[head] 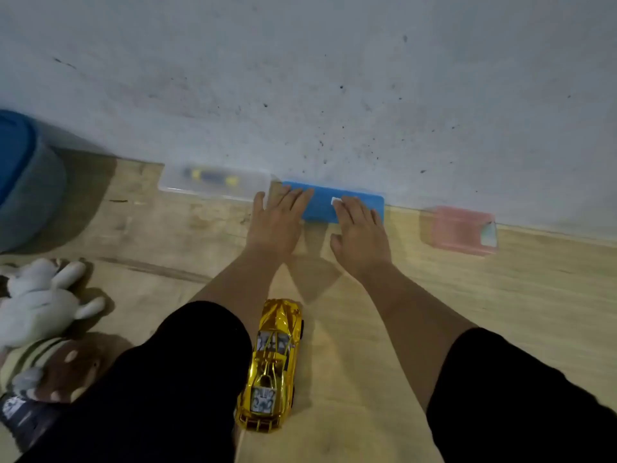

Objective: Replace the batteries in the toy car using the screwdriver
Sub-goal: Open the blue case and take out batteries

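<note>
We rest both hands — left, right — fingers straight and flat on the blue box by the wall, gold car on the floor between our arms.

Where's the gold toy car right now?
In the head view the gold toy car sits on the wooden floor at bottom centre, between the person's knees, nearer the left one, well short of both hands.
</note>
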